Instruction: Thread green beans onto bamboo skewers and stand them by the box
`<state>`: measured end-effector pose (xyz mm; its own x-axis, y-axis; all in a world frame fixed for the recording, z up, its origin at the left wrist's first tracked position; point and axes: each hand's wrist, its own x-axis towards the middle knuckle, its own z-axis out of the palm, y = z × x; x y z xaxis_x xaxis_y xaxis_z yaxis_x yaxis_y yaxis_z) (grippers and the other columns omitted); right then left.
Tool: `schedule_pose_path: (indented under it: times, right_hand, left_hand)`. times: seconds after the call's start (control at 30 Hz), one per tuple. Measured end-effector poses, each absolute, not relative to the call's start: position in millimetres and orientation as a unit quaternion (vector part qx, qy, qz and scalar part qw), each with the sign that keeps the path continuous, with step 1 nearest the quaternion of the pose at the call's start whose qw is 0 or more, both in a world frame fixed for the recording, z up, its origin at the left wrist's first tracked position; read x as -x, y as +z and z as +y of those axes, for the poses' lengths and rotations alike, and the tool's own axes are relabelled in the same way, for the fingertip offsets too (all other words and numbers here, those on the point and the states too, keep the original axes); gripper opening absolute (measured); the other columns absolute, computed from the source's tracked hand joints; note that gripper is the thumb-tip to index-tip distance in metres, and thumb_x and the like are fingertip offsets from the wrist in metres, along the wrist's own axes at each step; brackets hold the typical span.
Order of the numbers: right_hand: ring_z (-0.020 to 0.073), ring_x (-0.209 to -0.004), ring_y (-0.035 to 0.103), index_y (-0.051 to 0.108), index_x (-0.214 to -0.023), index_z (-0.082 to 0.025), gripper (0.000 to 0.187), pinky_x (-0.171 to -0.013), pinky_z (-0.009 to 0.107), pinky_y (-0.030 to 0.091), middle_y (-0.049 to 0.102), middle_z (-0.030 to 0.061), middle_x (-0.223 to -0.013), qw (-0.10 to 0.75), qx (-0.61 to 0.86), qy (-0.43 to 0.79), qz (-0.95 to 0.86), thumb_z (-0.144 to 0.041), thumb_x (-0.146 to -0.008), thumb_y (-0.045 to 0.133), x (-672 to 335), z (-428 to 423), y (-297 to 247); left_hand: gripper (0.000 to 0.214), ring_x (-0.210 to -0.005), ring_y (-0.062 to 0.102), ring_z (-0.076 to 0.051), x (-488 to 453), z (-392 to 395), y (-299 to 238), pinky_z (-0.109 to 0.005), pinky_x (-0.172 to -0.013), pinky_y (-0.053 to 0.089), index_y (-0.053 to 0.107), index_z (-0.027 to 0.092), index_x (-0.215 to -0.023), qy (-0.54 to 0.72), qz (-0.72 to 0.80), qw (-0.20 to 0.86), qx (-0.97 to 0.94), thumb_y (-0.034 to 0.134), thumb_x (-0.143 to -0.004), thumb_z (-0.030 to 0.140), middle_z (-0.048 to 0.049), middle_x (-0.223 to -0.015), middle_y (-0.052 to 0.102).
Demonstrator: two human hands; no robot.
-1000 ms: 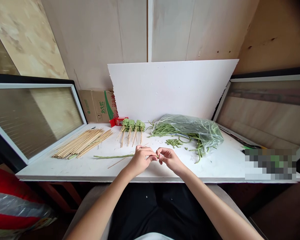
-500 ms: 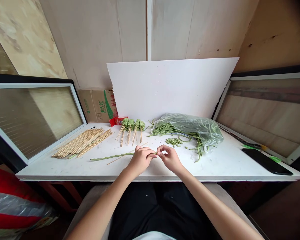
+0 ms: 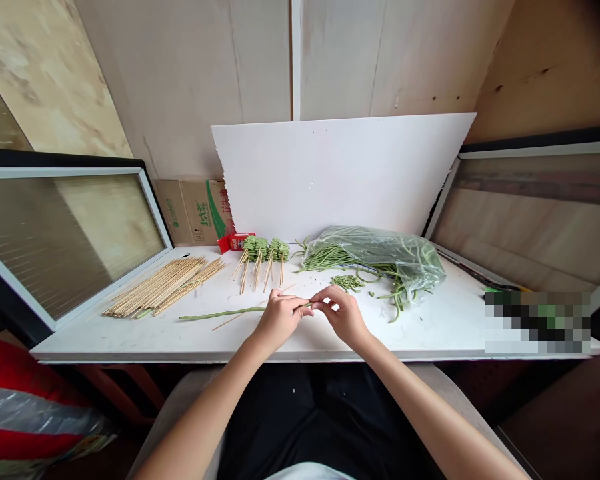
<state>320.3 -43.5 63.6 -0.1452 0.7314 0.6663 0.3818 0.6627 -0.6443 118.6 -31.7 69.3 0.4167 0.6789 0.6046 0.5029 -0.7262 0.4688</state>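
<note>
Right hand [image 3: 344,313] — arched higher, bean [image 3: 225,313] — shifted left

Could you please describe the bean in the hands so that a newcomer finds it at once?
On the white table, at the front middle, the left hand and right hand come together. The long bean they hold extends leftward, green and thicker than the thin pale stick beside it.

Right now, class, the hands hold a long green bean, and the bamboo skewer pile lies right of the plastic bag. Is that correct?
No: the bamboo skewer pile lies left of the plastic bag, as the head view shows. The left hand and right hand do hold a long green bean.
</note>
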Motion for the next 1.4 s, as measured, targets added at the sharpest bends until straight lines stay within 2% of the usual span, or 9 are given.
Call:
schedule_pose_path:
  times: [0.13, 0.33, 0.53, 0.7, 0.87, 1.03, 1.4]
  right_hand:
    - [0.023, -0.086, 0.064, 0.076, -0.083, -0.026, 0.022, -0.069, 0.033, 0.051, 0.073, 0.0064, -0.086, 0.53, 0.391, 0.215, -0.721, -0.045, -0.094, 0.071, -325, -38, 57]
    - [0.018, -0.068, 0.057, 0.075, -0.079, -0.022, 0.031, -0.058, 0.03, 0.045, 0.069, 0.0041, -0.08, 0.555, 0.389, 0.397, -0.619, -0.052, -0.083, 0.079, -316, -33, 44]
    - [0.0163, -0.071, 0.057, 0.071, -0.078, -0.021, 0.036, -0.061, 0.028, 0.043, 0.068, 0.0032, -0.077, 0.557, 0.363, 0.525, -0.531, -0.055, -0.08, 0.081, -302, -41, 45]
    - [0.016, -0.08, 0.06, 0.061, -0.073, -0.02, 0.035, -0.061, 0.024, 0.037, 0.068, 0.0027, -0.082, 0.535, 0.348, 0.612, -0.467, -0.046, -0.075, 0.084, -297, -46, 44]
    - [0.0159, -0.079, 0.059, 0.054, -0.069, -0.02, 0.034, -0.059, 0.023, 0.035, 0.062, 0.0006, -0.078, 0.534, 0.341, 0.644, -0.429, -0.037, -0.069, 0.084, -293, -47, 42]
    - [0.0158, -0.077, 0.056, 0.054, -0.067, -0.021, 0.028, -0.057, 0.022, 0.033, 0.056, -0.0003, -0.074, 0.54, 0.341, 0.648, -0.416, -0.031, -0.065, 0.081, -292, -46, 42]
    - [0.0168, -0.08, 0.059, 0.052, -0.073, -0.022, 0.029, -0.061, 0.024, 0.037, 0.061, 0.0008, -0.081, 0.559, 0.372, 0.627, -0.395, -0.032, -0.068, 0.079, -292, -44, 39]
  left_hand:
    - [0.014, -0.084, 0.069, -0.022, -120, -29, 66, -0.04, -0.094, 0.044, 0.083, 0.027, -0.097, 0.419, 0.352, 0.122, -0.828, 0.07, -0.097, 0.031, -0.0032, -0.094, 0.083]
    - [0.011, -0.089, 0.065, -0.026, -121, -30, 64, -0.04, -0.091, 0.05, 0.083, 0.027, -0.092, 0.424, 0.365, 0.146, -0.816, 0.072, -0.095, 0.028, -0.0033, -0.086, 0.082]
    - [0.012, -0.092, 0.069, -0.026, -121, -31, 63, -0.039, -0.089, 0.053, 0.082, 0.025, -0.095, 0.441, 0.383, 0.178, -0.791, 0.07, -0.094, 0.025, -0.0035, -0.078, 0.08]
    - [0.012, -0.08, 0.075, -0.021, -124, -31, 65, -0.033, -0.084, 0.057, 0.08, 0.02, -0.091, 0.465, 0.363, 0.244, -0.77, 0.069, -0.093, 0.024, -0.0035, -0.078, 0.08]
    - [0.013, -0.073, 0.076, -0.02, -127, -31, 65, -0.03, -0.075, 0.059, 0.079, 0.018, -0.088, 0.475, 0.351, 0.289, -0.753, 0.069, -0.093, 0.024, -0.0045, -0.077, 0.08]
    - [0.017, -0.071, 0.075, -0.02, -130, -31, 61, -0.031, -0.076, 0.059, 0.08, 0.018, -0.087, 0.493, 0.349, 0.272, -0.75, 0.068, -0.094, 0.027, -0.0048, -0.076, 0.079]
    - [0.025, -0.071, 0.071, -0.018, -134, -34, 60, -0.028, -0.074, 0.056, 0.08, 0.019, -0.08, 0.504, 0.354, 0.232, -0.753, 0.064, -0.097, 0.027, -0.0031, -0.07, 0.076]
